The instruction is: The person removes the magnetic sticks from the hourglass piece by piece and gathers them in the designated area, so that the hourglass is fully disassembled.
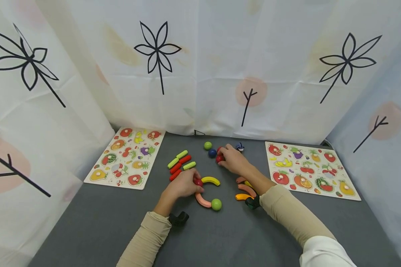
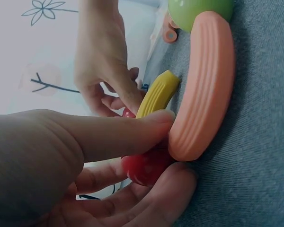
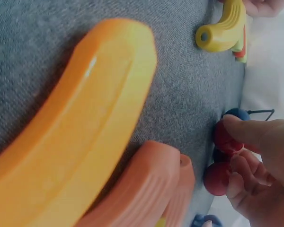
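Observation:
My left hand point(image 1: 185, 183) pinches a red ball point(image 2: 146, 168) between thumb and fingers. The ball touches one end of a pink curved ribbed piece point(image 1: 204, 201) and lies by the end of a yellow curved piece point(image 1: 211, 181). A green ball point(image 1: 216, 204) sits against the pink piece's other end, so these parts form an open arc. Farther off, my right hand point(image 1: 234, 160) pinches a red ball point(image 3: 226, 136) by thumb and fingertips. Another red ball point(image 3: 217, 178) is close under its fingers, and a dark blue ball point(image 1: 212, 153) lies just to the left.
Several red and light green ribbed sticks point(image 1: 181, 163) lie left of centre. Orange and pink curved pieces point(image 1: 244, 197) lie under the right forearm. A green ball point(image 1: 208, 145) and a small blue piece point(image 1: 240, 147) are at the back. Fruit-picture boards point(image 1: 125, 157) point(image 1: 312, 170) flank the table.

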`<state>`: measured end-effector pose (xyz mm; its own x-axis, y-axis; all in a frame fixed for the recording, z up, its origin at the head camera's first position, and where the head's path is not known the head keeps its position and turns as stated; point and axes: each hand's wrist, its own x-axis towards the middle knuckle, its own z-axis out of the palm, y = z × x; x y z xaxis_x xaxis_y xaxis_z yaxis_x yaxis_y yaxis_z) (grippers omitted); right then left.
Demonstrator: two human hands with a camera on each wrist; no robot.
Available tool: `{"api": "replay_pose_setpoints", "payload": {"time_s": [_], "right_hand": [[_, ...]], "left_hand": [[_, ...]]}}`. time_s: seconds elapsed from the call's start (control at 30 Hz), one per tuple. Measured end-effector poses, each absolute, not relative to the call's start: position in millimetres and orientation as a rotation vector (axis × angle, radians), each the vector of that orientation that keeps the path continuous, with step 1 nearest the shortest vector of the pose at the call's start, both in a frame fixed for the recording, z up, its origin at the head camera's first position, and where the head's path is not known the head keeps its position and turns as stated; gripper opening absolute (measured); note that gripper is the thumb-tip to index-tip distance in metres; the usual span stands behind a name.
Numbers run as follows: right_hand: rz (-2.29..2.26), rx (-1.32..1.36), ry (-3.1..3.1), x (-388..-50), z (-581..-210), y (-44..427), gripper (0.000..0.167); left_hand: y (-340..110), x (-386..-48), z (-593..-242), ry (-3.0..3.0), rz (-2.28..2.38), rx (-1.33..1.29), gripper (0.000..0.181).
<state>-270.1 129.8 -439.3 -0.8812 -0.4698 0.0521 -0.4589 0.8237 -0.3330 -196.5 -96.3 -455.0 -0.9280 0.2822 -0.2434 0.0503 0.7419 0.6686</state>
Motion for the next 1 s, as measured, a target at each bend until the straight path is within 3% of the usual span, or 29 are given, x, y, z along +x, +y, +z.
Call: {"api": "replay_pose_setpoints", "payload": {"time_s": [0.27,0.5,0.63,0.83,1.0], "right_hand": [[-0.566,-0.820,2.853,-241,-427,125,0.031],[-0.516,-0.948,2.678,-223,-441,115,0.022],[-0.503,-0.856,2.817,-228,-442,115,0.017],[-0.639,-0.608,2.790,-235,-423,140,0.024],[-0.708,-0.623,2.739,-224,-414,163,0.021]], "left_hand": [[-96,-197,-453,2.619,0.988,0.288,0.033],[-94,-197,-454,2.601,1.010,0.276,0.033],[-94,-196,-456,2.600,1.004,0.285,0.033],[-97,-194,-454,2.583,1.024,0.281,0.031],[-100,-194,-452,2.516,1.074,0.240,0.031]]}}
